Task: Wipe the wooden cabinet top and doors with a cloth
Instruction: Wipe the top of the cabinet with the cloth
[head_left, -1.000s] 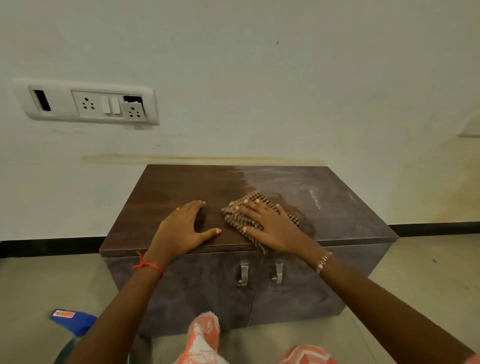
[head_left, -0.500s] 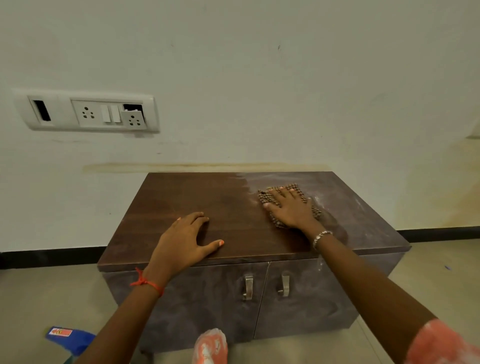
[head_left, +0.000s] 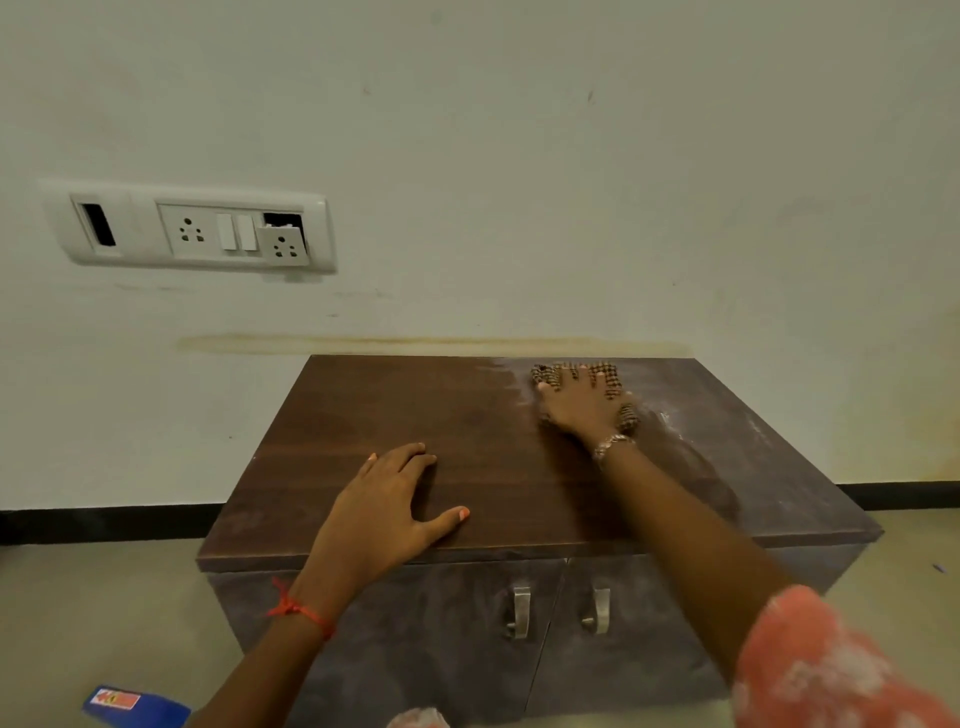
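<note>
Down on the floor, a blue packet lies near the cabinet's left corner. Two doors, metal handles side by side. The left hand lies flat on the cabinet top near the front edge, fingers straight, thumb out. Farther back, the right hand, fingers spread, presses the checked cloth down at the top's far edge, by the wall.

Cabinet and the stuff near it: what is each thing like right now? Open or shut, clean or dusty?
cabinet top: left part wiped dark, right part dusty.
cabinet doors: both shut, greyish film on them.
left hand: flat on the top, holding nothing.
right hand: fingers spread, pressing down.
cloth: bunched under the right hand, near the far edge.
wall socket panel: right-hand socket tilted, loose from its slot.
</note>
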